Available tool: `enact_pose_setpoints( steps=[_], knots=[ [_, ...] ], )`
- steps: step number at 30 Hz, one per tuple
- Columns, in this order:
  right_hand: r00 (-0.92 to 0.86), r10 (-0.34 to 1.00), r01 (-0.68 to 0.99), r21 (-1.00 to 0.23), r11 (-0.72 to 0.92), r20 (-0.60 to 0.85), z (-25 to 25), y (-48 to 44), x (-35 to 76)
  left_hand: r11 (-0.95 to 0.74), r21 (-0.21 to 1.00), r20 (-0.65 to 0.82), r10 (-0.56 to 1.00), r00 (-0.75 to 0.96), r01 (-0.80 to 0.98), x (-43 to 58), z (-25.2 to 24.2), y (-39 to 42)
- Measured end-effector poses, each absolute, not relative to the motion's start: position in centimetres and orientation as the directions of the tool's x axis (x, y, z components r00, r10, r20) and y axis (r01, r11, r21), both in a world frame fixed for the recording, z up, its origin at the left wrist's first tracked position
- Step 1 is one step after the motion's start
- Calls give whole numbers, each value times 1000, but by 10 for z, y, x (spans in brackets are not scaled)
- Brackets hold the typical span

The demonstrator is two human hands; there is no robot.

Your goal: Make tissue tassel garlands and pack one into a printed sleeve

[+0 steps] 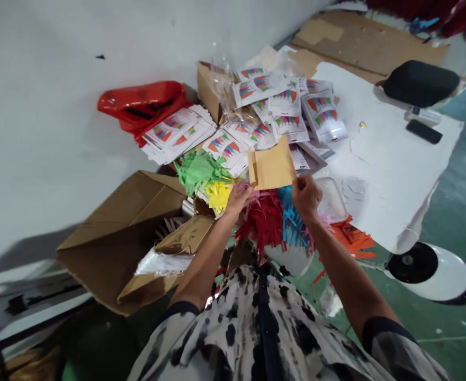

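A tan paper sheet (273, 165), folded over along its left edge, is held up in front of me. My right hand (306, 197) is closed on its lower right corner. At the lower left corner, the fingers of my left hand (240, 196) pinch the edge. Fringed paper lies beneath and around the hands: red strips (263, 219), blue strips (292, 217), a yellow bunch (219, 194) and a green bunch (200, 170). Just beyond the sheet are printed packets (288, 100) showing colourful tassel garlands. A clear plastic tray (331, 198) sits right of my right hand.
An open cardboard box (109, 238) stands at the left. Behind it are a red plastic bag (141, 103) and stacked printed cards (181, 132). White paper (395, 169) covers the right side, with a black phone (423, 131) on it. Orange strips (350, 238) lie near a white-and-black object (443, 272).
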State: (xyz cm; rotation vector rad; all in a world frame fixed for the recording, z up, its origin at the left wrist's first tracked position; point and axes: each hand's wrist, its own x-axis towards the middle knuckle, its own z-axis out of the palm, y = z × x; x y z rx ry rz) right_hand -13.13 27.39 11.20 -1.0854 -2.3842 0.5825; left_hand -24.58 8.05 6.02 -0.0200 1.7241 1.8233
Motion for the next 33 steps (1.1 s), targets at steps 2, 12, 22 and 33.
enact_pose_setpoints(
  steps=[2, 12, 22, 33],
  knots=[
    [-585, 779, 589, -541, 600, 226, 115, 288, -147, -27, 894, -397, 413, -820, -447, -238, 60, 73],
    [-603, 792, 622, -565, 543, 97, 91, 324, -178, 158, 796, -604, 269, -751, -584, -81, 10, -99],
    [-792, 593, 310, -738, 599, 148, 80, 243, -108, 66, 766, -637, -54, -769, -640, -50, -27, -168],
    [-866, 474, 352, -868, 351, -159, 90, 173, -19, 181, 875, -469, 94, -878, -449, -91, -18, -109]
  ],
)
